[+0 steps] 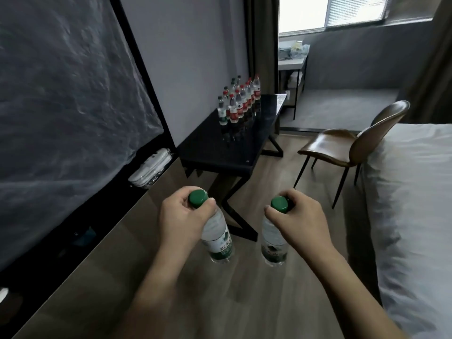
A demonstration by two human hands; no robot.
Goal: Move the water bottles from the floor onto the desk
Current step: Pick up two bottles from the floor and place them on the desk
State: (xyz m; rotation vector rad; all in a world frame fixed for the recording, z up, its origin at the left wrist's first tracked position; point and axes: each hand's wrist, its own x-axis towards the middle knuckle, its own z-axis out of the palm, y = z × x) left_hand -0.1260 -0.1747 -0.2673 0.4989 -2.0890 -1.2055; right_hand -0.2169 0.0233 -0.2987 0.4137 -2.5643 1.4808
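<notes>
Carrying two bottles, one per hand, the person stands short of the desk (220, 152), which lies ahead along the wall. Left hand (181, 216) is closed round the neck of the left bottle (217, 238), fingers just under its green cap (198, 198). Right hand (299, 217) is closed likewise on the right bottle (273, 241). Both bottles hang upright above the wooden floor (256, 302), well apart from the desk and from each other.

Desk status: a cluster of bottles (238, 102) stands in two rows at the far end, towards the wall. Most carry red caps and labels, a few green. The near end and the front edge are bare.

Step in hand, as judged: transport, between pickup and placement. Whether further bottles remain on the floor cannot be told; none shows.

Next move calls for closing on the near end, raising both bottles above the top, and setting them down upright beside the rows without knocking those standing. The chair (354, 143) stands off the front edge, near the bed (415, 204), and does not obstruct the approach.
</notes>
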